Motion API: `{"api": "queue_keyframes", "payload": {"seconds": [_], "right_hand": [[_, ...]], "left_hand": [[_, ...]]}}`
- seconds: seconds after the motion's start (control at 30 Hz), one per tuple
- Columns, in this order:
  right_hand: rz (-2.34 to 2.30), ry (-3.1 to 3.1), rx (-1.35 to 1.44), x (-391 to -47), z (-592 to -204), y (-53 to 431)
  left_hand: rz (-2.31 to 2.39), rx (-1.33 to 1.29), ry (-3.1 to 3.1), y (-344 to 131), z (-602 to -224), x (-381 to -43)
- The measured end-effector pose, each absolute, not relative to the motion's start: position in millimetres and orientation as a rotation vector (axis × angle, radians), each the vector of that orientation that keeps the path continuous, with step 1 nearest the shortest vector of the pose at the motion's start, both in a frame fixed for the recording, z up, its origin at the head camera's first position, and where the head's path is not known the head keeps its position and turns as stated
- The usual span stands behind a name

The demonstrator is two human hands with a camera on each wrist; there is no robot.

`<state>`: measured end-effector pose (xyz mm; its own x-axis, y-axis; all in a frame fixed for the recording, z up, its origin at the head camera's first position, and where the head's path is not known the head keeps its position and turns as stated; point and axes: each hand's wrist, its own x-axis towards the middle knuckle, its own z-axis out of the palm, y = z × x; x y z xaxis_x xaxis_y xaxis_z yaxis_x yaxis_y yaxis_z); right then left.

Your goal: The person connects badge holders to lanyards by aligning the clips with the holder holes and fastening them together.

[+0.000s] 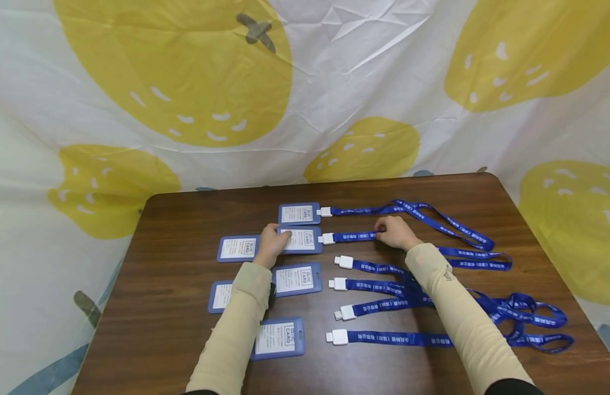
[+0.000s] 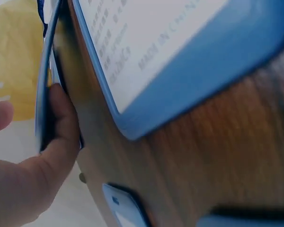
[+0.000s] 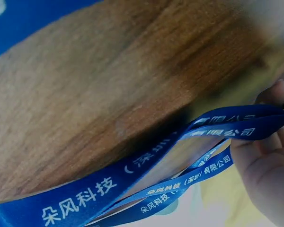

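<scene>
My left hand [image 1: 272, 245] pinches the left end of a blue ID card holder [image 1: 305, 240], thumb on top and fingers beneath. The left wrist view shows that holder [image 2: 43, 101] edge-on between thumb and fingers, raised off the wood. A white clip [image 1: 326, 238] sits at the holder's right end, on a blue lanyard [image 1: 354, 237] printed with white characters. My right hand [image 1: 396, 232] grips this lanyard's strap to the right of the clip. In the right wrist view the strap [image 3: 236, 131] runs between its fingers. Just behind lies another card holder [image 1: 298, 213] with a lanyard clip [image 1: 325, 212] at its end.
Several loose card holders [image 1: 295, 278] lie at the left and front of the brown wooden table [image 1: 176, 219]. On the right, several lanyards [image 1: 398, 338] are laid out in rows, white clips leftward, their loops overlapping. A fruit-patterned cloth [image 1: 314, 99] hangs behind the table.
</scene>
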<state>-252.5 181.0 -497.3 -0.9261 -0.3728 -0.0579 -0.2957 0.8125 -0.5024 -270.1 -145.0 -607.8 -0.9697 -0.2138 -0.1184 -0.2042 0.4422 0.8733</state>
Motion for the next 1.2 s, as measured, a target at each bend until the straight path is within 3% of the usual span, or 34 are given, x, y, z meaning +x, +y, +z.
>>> {"api": "queue_keyframes", "payload": {"seconds": [0.33,1.2], "right_hand": [[-0.585,2.917,-0.31,-248.0,-489.3,181.7],[-0.746,2.976,-0.603,-205.6,-468.6,151.1]], "left_hand": [[-1.32,0.424,-2.832,-126.5,-496.3,-217.2],[-1.226,-0.363,-2.765,-136.1,-479.2,-175.7]]}}
